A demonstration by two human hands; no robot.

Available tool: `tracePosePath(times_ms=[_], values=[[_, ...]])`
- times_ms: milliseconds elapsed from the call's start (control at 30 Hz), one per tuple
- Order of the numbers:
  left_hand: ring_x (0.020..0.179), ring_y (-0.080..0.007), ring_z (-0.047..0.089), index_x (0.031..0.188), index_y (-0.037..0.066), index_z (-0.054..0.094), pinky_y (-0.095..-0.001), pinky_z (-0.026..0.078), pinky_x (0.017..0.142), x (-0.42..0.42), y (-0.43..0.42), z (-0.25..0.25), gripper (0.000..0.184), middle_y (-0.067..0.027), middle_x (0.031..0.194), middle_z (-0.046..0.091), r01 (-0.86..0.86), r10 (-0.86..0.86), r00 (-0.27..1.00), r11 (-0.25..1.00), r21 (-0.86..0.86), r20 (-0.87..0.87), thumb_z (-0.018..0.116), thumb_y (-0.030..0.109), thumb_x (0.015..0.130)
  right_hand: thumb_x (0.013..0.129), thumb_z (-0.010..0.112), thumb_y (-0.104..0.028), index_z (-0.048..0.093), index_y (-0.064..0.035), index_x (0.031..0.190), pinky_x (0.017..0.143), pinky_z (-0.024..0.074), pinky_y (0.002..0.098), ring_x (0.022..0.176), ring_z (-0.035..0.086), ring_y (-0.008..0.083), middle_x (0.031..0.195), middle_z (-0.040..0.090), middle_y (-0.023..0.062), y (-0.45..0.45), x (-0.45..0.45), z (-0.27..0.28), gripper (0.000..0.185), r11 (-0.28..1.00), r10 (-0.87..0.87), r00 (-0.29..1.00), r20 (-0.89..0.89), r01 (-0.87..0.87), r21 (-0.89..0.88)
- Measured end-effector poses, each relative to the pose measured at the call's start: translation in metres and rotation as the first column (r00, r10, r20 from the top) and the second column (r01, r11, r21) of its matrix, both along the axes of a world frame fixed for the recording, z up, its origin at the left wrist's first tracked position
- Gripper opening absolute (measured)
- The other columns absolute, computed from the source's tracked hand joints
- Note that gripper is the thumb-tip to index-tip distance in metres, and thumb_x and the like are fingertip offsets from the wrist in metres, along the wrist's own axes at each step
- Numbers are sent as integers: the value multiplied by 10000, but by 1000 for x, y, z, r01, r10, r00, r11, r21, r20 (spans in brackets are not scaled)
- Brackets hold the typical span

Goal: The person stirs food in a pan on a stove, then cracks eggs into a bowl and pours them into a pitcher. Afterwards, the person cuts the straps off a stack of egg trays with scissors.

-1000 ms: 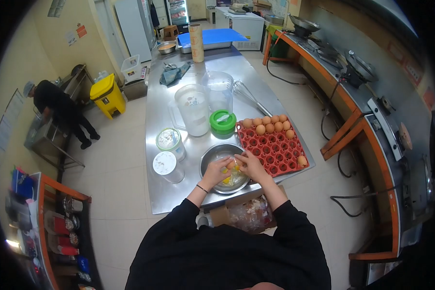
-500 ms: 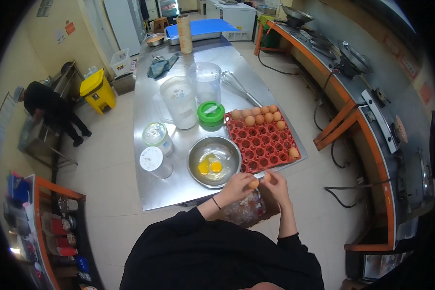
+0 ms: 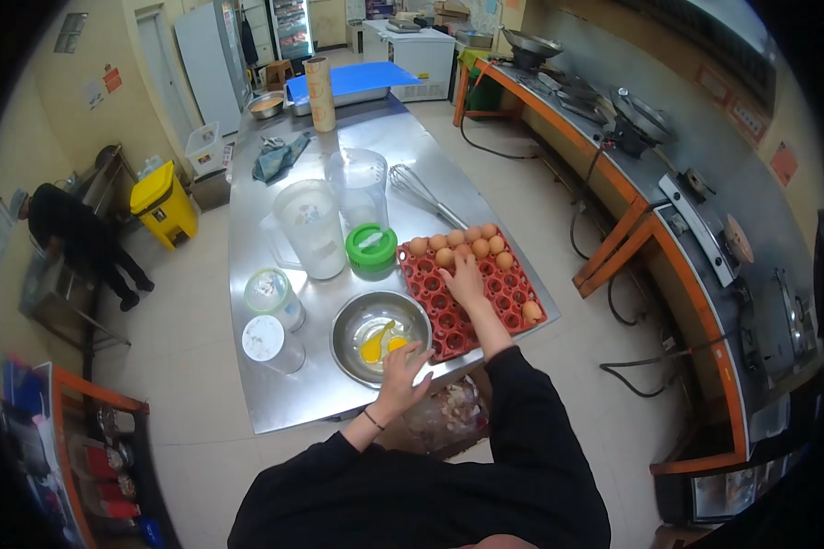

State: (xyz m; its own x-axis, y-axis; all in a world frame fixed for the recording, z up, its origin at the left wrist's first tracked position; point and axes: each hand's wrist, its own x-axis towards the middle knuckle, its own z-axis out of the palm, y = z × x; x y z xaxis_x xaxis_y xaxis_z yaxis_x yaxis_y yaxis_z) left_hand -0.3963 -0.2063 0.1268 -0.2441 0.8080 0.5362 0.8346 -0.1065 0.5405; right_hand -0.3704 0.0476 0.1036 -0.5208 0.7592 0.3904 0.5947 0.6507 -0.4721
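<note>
left hand loose by bowl, right hand apart at eggs, grip unclear; pitcher print illegible

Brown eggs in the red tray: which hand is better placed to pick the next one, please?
Probably the right hand: it reaches to the brown eggs over the red egg tray. The left hand is by the near rim of the metal bowl, farther from them.

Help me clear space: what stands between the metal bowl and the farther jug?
In the head view, the green-lidded container stands between the metal bowl and the farther jug.
</note>
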Motion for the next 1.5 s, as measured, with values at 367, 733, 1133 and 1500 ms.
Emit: tracePosePath(times_ms=[367, 733, 1133, 1500], values=[[947, -257, 492, 1011, 93, 561, -370, 344, 826, -47, -21, -3, 359, -112, 1079, 495, -109, 110, 993, 994, -20, 37, 646, 100, 663, 733, 574, -86, 416, -65, 1103, 681, 497, 401, 791, 568, 310, 987, 478, 181, 14, -23, 6, 403, 996, -60, 985, -159, 49, -71], [917, -245, 492, 966, 89, 581, -355, 361, 817, -63, -3, -9, 288, -94, 1056, 506, -80, 89, 987, 994, -73, 131, 635, 97, 683, 835, 504, -101, 363, -38, 1192, 691, 490, 322, 793, 546, 224, 1018, 493, 125, -90, 161, -44, 389, 705, -495, 501, -710, -246, -665], [910, -247, 504, 918, 69, 604, -336, 374, 806, -56, 8, -1, 228, -100, 1030, 516, 11, -1, 986, 998, -60, 164, 633, 98, 693, 866, 477, -195, 372, -3, 1170, 847, 377, 375, 936, 470, 282, 1033, 451, 172, -93, 145, -114, 375, 888, -457, 709, -537, 331, -319], [1075, -177, 471, 1176, 56, 474, -299, 411, 901, -54, 42, 10, 451, -72, 1153, 477, 477, -298, 614, 878, -43, 731, 646, 112, 762, 896, 418, -355, 482, -32, 1087, 505, 459, 238, 586, 549, 138, 831, 599, 149, -110, 136, 19, 381, 39, -559, 526, -641, -755, -654]])
